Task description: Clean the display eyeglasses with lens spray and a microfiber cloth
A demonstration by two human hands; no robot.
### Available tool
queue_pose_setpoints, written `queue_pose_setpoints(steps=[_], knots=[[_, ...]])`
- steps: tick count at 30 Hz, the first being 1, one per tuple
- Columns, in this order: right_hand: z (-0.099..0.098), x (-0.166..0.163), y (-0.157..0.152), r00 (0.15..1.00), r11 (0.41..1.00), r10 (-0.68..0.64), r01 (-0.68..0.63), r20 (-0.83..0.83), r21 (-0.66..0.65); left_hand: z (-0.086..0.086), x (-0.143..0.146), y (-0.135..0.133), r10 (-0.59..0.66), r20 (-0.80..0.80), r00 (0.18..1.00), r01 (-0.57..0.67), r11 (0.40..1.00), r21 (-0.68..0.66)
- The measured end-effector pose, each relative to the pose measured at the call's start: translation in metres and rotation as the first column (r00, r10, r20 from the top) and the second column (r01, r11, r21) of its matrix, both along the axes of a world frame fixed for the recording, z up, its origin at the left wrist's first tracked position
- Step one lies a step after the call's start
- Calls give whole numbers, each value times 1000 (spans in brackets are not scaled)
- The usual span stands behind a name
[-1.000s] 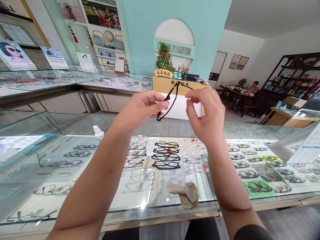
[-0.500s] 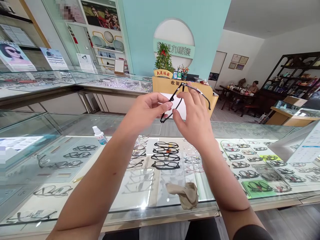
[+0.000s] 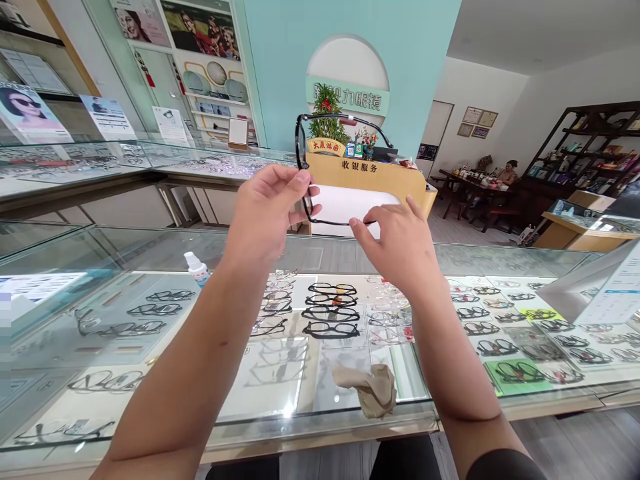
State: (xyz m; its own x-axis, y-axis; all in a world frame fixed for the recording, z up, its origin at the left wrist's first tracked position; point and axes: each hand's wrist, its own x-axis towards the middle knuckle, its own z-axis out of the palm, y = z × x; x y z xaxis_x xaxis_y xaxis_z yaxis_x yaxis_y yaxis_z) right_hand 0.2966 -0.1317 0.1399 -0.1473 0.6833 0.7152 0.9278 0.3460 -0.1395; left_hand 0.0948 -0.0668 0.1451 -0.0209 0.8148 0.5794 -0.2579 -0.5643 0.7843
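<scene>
Up above the glass counter I hold a pair of black-framed eyeglasses (image 3: 301, 143), turned on edge with both temples pointing right. My left hand (image 3: 270, 207) is closed on the front of the frame, thumb and fingers pinching near its middle. Thumb and forefinger of my right hand (image 3: 397, 243) pinch the lower temple near its end. The upper temple runs free to the right. Below, on the counter top, lies a crumpled beige cloth (image 3: 373, 390). A white spray bottle (image 3: 197, 268) stands beyond my left forearm.
Inside the glass display counter (image 3: 330, 432) lie rows of eyeglasses (image 3: 331, 312). A wooden cashier desk (image 3: 420, 190) with a potted plant (image 3: 326, 117) stands ahead. Another person (image 3: 509, 175) sits at a table at the far right. A white sign (image 3: 617, 293) stands on the counter at right.
The eyeglasses have turned on edge and shifted left, temples now spread to the right. My left hand moved left; my right hand moved lower and right, onto the lower temple.
</scene>
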Motion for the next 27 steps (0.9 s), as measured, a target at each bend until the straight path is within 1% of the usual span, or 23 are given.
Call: queue_pose_setpoints(steps=[3, 5, 7, 9, 11, 14, 16, 18, 21, 23, 24, 25, 26, 27], knots=[[-1, 0, -7, 999, 993, -19, 24, 50, -112, -2, 3, -2, 20, -5, 1000, -20, 1000, 10], [-1, 1, -11, 998, 994, 19, -13, 55, -107, -3, 6, -6, 31, -17, 999, -31, 999, 21], [0, 0, -15, 995, 994, 90, -88, 35, -59, -3, 9, -13, 19, -53, 998, -18, 999, 29], [3, -2, -20, 982, 982, 187, -187, -3, -28, -2, 13, -22, -28, -103, 994, 31, 999, 25], [6, -6, -25, 958, 959, 280, -282, -55, -37, -1, 16, -32, -107, -147, 983, 109, 994, 2], [4, -11, -29, 916, 926, 355, -372, -185, -69, -5, 21, -44, -224, -173, 959, 218, 974, -55], [-6, -12, -30, 866, 896, 406, -440, -292, -59, -13, 23, -50, -268, -161, 950, 257, 962, -88], [-21, -12, -30, 803, 860, 454, -509, -387, -47, -25, 23, -55, -301, -163, 940, 282, 951, -131], [-49, -11, -29, 727, 797, 472, -593, -498, -111, -48, 20, -62, -329, -201, 923, 286, 934, -216], [-66, -10, -27, 709, 781, 485, -615, -511, -112, -61, 16, -66, -309, -240, 920, 253, 938, -235], [-73, -10, -25, 717, 787, 478, -606, -507, -114, -67, 13, -67, -277, -265, 923, 222, 950, -220], [-79, -9, -23, 728, 798, 468, -591, -501, -113, -71, 9, -68, -221, -293, 930, 171, 968, -185], [-85, -8, -19, 741, 815, 455, -570, -494, -104, -75, 4, -67, -128, -320, 939, 90, 987, -132], [-91, -6, -15, 755, 833, 441, -546, -485, -92, -79, -4, -65, 2, -342, 940, -24, 998, -60]])
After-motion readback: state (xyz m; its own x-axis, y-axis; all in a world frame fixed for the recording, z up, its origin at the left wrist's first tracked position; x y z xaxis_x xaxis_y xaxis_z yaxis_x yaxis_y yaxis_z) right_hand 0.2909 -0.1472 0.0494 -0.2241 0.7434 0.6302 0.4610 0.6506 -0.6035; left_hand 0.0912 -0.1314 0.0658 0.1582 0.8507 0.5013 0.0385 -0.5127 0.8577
